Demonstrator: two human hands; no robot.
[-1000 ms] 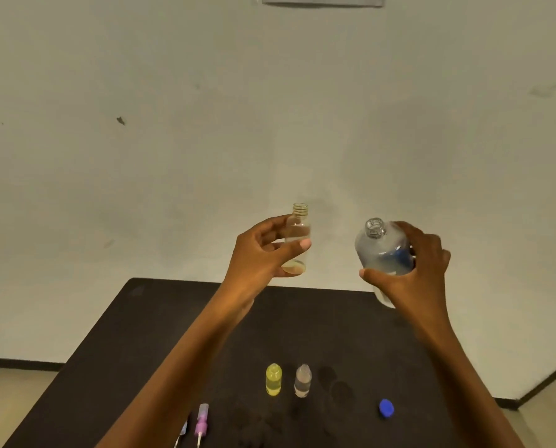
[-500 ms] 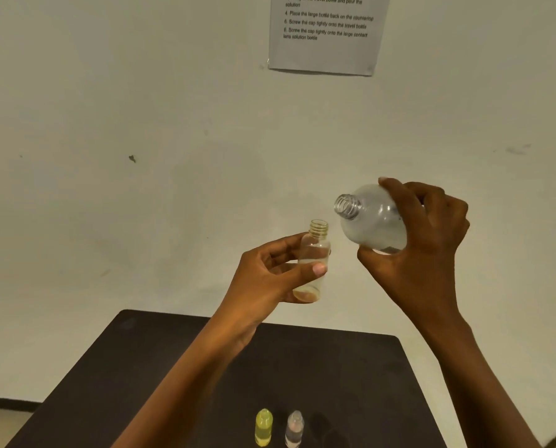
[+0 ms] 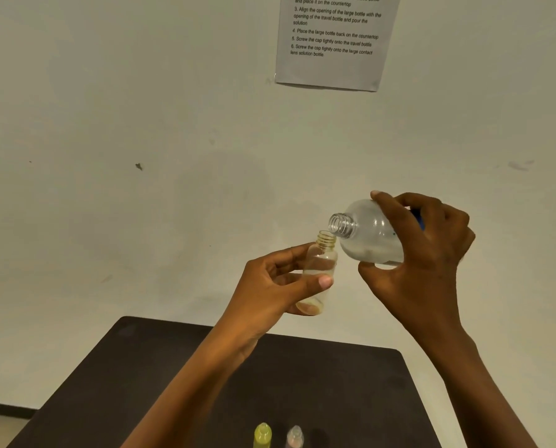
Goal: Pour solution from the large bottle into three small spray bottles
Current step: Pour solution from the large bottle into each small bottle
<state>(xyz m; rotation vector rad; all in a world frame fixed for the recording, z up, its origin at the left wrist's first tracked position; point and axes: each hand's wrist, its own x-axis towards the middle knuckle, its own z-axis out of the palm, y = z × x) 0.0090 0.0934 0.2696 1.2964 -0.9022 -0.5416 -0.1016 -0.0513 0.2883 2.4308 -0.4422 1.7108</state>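
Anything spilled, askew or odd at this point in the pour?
Nothing stands out. The right hand holds the large bottle tilted, its neck right by the open mouth of the small bottle held nearly upright in the left hand. No spill shows on the table.

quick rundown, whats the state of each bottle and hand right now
clear small bottle, uncapped, nearly upright, held in the air
large bottle, uncapped, tipped, mouth by the clear small bottle's neck
yellow small bottle, standing on the table, partly cropped
pinkish small bottle, standing beside it, partly cropped
left hand, grips the clear small bottle
right hand, grips the large bottle
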